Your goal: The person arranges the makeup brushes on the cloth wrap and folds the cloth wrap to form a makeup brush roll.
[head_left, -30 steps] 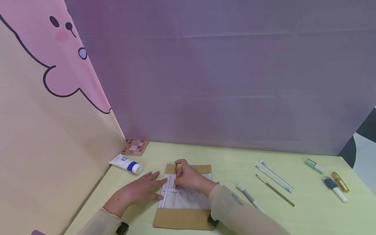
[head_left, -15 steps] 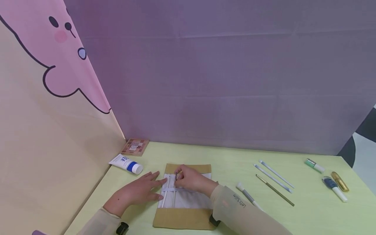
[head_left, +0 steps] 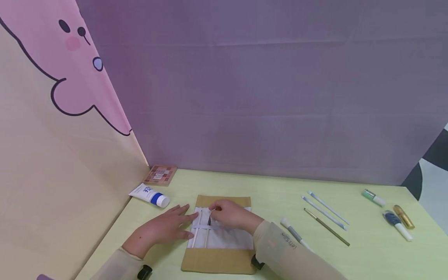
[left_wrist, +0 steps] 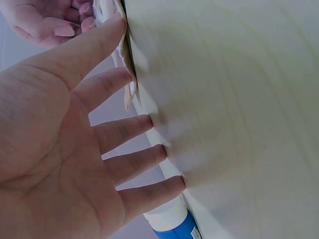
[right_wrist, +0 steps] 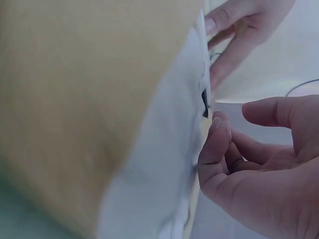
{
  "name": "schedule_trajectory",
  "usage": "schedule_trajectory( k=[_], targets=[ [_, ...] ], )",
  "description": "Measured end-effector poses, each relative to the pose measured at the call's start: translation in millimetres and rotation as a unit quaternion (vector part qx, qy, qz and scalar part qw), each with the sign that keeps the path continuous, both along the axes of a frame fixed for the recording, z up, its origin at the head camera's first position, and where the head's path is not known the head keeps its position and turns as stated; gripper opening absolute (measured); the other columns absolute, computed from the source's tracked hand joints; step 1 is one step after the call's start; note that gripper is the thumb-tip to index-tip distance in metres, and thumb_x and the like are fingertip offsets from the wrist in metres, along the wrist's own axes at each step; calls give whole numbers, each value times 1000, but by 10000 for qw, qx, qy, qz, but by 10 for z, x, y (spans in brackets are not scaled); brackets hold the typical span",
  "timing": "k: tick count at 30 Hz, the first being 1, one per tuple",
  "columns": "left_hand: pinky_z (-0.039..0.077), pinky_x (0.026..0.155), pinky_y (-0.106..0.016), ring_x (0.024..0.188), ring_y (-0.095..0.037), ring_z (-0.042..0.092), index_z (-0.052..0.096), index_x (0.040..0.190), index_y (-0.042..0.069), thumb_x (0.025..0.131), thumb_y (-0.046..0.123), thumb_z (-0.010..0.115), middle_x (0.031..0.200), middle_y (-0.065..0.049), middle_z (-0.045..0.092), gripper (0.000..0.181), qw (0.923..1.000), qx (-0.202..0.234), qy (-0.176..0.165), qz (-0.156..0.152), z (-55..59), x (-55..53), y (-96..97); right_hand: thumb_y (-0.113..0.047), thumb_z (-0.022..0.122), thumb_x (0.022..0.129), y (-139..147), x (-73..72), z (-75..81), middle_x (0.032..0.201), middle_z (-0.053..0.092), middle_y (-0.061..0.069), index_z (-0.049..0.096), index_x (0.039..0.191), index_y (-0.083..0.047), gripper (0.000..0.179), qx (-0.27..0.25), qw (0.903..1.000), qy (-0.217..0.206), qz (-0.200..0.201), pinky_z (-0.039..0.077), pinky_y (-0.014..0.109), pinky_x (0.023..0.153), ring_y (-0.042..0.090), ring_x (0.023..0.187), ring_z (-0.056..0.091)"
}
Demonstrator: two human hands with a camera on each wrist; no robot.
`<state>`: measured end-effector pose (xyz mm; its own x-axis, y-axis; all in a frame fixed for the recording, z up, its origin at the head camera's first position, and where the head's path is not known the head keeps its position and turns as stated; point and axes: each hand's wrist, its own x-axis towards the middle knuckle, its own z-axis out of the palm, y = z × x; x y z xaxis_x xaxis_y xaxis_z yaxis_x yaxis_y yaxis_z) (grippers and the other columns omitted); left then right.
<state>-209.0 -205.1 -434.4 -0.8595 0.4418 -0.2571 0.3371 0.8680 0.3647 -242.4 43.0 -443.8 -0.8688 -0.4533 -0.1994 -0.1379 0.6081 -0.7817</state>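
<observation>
A tan roll-up pouch [head_left: 217, 260] with a white inner panel lies on the table. Two slim, pale-handled brushes lie in that panel under a narrow strap: the left brush [head_left: 196, 233] and the dark-topped brush [head_left: 209, 221]. My left hand [head_left: 168, 227] rests with spread fingers at the pouch's left edge; the left wrist view shows its thumb on the cloth. Above the dark-topped brush is my right hand [head_left: 229, 214], fingers bent. In the right wrist view, a gap separates its upper finger from the lower digit, whose tip is close by the dark brush end [right_wrist: 205, 103].
To the right lie a white-tipped brush [head_left: 294, 232], two pale sticks [head_left: 323, 212] and a thin brown stick [head_left: 327, 226]. Small bottles [head_left: 397, 224] and a gold tube [head_left: 404, 217] sit farther right. At back left are a white tube [head_left: 148, 195] and a palette [head_left: 161, 175].
The dark-topped brush has slid toward me, deeper into the pouch, and its top sits lower. My right hand has followed it down slightly; the left hand stays in place.
</observation>
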Motion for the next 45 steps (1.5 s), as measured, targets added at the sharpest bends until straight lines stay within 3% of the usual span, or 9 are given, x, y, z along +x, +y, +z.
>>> schedule_trajectory(
  k=[6, 9, 19, 27, 34, 38, 45],
  targets=[
    [36, 123, -72, 158, -57, 30, 56, 157, 20, 98, 45, 76, 172, -25, 36, 67, 10000, -12, -15, 4, 5, 0, 5, -19, 60, 106, 175, -72, 107, 115, 71, 14, 62, 143, -3, 40, -694, 9970, -335, -116, 65, 39, 84, 23, 88, 72],
    [36, 123, -72, 158, -58, 30, 56, 157, 20, 98, 45, 76, 172, -25, 36, 67, 10000, -10, -16, 13, -1, -1, 8, -18, 62, 106, 300, -91, 198, 117, 71, 21, 57, 148, -1, 46, -979, 9940, -462, -142, 68, 41, 86, 25, 86, 76],
    [34, 124, -73, 158, -58, 29, 55, 157, 19, 98, 44, 76, 172, -26, 35, 68, 10000, 86, 23, -10, -24, -4, -12, -19, 60, 105, 855, -151, 413, 130, 64, 25, 48, 155, -5, 53, -1333, 9897, -473, -226, 65, 45, 98, 40, 105, 79],
    [33, 125, -73, 159, -58, 28, 55, 158, 21, 98, 46, 75, 173, -26, 34, 68, 10000, 96, 17, -1, -39, -6, -11, -18, 64, 105, 1421, -36, 553, 130, 64, 20, 41, 159, -3, 60, -1076, 9939, 13, -258, 67, 38, 89, 34, 108, 76],
    [35, 124, -72, 159, -58, 29, 55, 158, 21, 98, 46, 75, 173, -26, 34, 68, 9999, 39, 107, -34, -45, -13, -16, -19, 75, 99, 1865, 81, 585, 137, 58, 24, 36, 162, -6, 75, -693, 9968, 16, -390, 66, 38, 90, 31, 97, 79],
    [34, 125, -72, 159, -58, 29, 55, 158, 21, 98, 46, 74, 173, -26, 34, 68, 10000, 42, 86, -16, -27, -7, -12, -18, 77, 97, 2046, 133, 555, 141, 56, 24, 32, 165, -10, 82, -395, 9984, -84, -393, 63, 42, 91, 31, 92, 80],
    [35, 124, -72, 158, -59, 30, 55, 158, 19, 99, 45, 74, 172, -27, 35, 67, 9999, 24, 104, -87, -10, 18, -12, -11, 78, 92, 2221, 223, 378, 141, 59, 19, 31, 167, -12, 88, 59, 9998, -60, -161, 55, 36, 86, 21, 101, 73]
  ],
)
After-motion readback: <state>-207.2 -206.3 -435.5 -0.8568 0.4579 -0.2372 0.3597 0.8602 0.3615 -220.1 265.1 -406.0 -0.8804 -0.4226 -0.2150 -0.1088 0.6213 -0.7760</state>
